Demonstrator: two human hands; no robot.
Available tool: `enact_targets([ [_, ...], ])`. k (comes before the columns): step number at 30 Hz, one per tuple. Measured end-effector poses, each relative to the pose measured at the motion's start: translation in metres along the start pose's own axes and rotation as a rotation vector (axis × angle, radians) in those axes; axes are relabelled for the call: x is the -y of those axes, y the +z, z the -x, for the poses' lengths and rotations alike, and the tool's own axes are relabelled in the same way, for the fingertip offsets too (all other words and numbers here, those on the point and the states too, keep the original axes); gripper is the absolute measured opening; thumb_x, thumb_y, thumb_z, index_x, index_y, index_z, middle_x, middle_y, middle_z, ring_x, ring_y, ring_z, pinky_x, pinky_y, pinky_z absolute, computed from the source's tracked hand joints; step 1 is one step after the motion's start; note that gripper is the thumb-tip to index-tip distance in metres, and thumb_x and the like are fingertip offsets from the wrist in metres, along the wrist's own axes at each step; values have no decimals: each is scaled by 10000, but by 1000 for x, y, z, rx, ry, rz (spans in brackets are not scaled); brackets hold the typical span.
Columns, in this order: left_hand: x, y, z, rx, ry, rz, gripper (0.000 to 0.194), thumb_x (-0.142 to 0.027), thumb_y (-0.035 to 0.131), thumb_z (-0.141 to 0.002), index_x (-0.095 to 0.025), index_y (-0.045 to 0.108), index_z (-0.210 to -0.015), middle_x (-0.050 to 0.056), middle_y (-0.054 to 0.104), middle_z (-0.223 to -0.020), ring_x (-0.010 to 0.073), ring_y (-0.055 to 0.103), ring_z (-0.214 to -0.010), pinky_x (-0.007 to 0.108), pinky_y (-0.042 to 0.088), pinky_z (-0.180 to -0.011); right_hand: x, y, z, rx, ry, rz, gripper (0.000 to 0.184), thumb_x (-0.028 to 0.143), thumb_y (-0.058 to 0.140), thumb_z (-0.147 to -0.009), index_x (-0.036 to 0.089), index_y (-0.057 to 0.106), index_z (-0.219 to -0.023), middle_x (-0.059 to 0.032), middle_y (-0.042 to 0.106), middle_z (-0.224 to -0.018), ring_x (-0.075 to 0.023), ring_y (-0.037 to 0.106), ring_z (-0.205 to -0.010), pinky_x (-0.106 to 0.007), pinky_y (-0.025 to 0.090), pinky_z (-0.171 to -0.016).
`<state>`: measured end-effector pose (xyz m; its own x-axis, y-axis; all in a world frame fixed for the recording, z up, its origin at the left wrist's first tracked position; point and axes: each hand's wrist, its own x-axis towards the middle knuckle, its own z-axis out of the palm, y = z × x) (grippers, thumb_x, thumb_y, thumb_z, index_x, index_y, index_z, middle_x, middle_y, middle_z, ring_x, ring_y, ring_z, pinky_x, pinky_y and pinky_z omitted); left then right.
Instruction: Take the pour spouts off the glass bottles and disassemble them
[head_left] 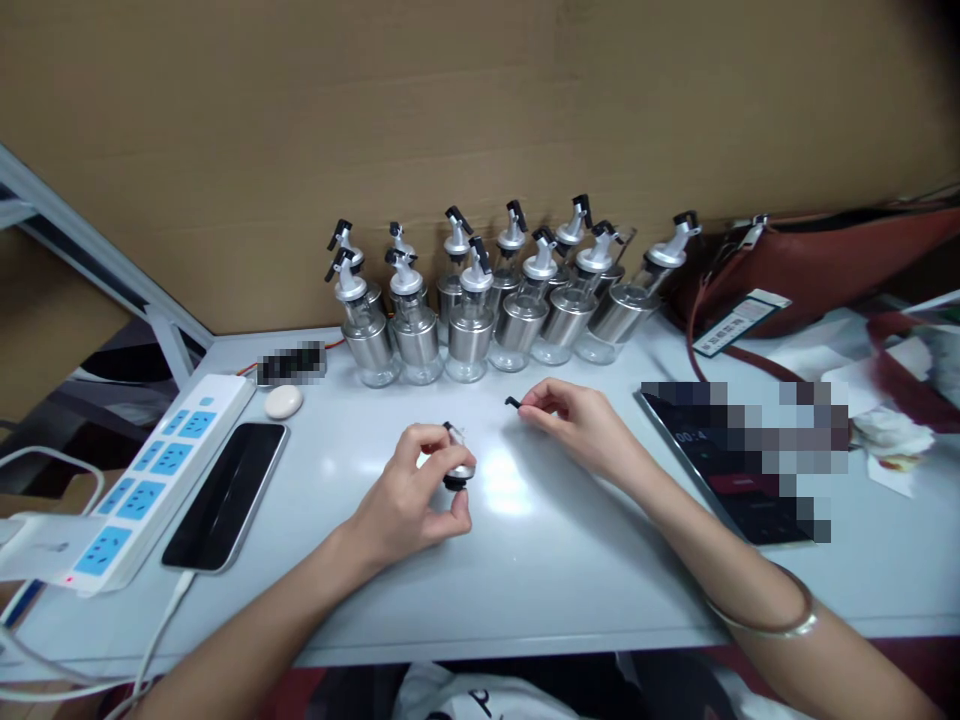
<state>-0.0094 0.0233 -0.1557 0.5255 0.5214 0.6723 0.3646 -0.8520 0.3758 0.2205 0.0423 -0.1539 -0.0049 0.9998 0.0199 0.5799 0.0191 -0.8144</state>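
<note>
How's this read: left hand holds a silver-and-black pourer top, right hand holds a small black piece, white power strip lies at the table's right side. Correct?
One error: the white power strip lies at the table's left side, as the head view shows. The left hand does hold the silver-and-black pourer top, and the right hand the small black piece.

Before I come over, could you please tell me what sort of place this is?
Perhaps a small assembly bench: rows of spouted bottles, a pour spout in the left hand, and a power strip.
</note>
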Motion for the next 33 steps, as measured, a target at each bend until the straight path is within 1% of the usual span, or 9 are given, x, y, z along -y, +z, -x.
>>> enact_targets([
  [2,1,0,0,7,8,-26,291,-57,500,-730,-186,518,-990,45,392,-943,144,484,-864,278,518,-745,9,3,6,27,-18,-249,179,348,636,-735,183,571,-711,-10,617,-704,-140,543,-633,-264,412,-596],
  [4,2,1,1,25,12,-30,308,-49,502,-728,-193,528,-999,56,391,-982,155,479,-896,292,516,-758,17,6,12,56,-24,-425,248,394,687,-685,184,555,-681,-9,611,-701,-133,535,-631,-260,421,-589],
  [6,3,2,2,51,7,-23,314,-47,507,-729,-196,534,-1004,69,386,-1035,162,476,-916,301,515,-761,23,9,17,72,-17,-531,277,404,724,-657,183,558,-662,-8,610,-695,-129,532,-635,-259,425,-595],
  [9,4,2,4,94,1,4,309,-36,508,-736,-199,543,-997,79,367,-1103,144,479,-873,301,515,-753,27,14,22,66,-7,-620,282,405,748,-646,181,577,-647,-8,611,-690,-128,531,-639,-262,426,-604],
  [14,3,3,4,184,4,76,322,-44,518,-753,-200,537,-1034,85,360,-1153,119,504,-829,300,525,-769,26,18,23,91,4,-714,264,361,783,-620,180,591,-628,2,615,-674,-121,540,-639,-260,430,-617],
  [18,2,2,5,203,0,106,319,-53,522,-767,-198,534,-1051,68,365,-1092,119,516,-860,281,528,-797,28,19,23,94,15,-745,282,360,810,-585,177,597,-616,6,622,-665,-119,549,-640,-257,432,-623],
  [21,2,2,5,221,1,122,320,-63,529,-773,-202,536,-1062,68,359,-1090,117,518,-862,273,533,-785,29,21,24,106,18,-742,293,367,816,-574,175,598,-608,9,619,-638,-113,542,-615,-254,425,-602],
  [27,3,3,4,207,4,145,331,-79,527,-783,-223,525,-1082,69,358,-1098,117,528,-842,289,548,-759,28,23,23,120,13,-716,291,376,806,-579,175,596,-600,13,610,-606,-113,536,-584,-263,426,-583],
  [33,2,4,4,165,-4,160,319,-80,525,-783,-211,529,-1074,86,336,-1149,112,535,-815,300,554,-724,28,22,23,140,33,-757,252,318,812,-569,179,603,-595,19,617,-609,-107,545,-584,-257,433,-586],
])
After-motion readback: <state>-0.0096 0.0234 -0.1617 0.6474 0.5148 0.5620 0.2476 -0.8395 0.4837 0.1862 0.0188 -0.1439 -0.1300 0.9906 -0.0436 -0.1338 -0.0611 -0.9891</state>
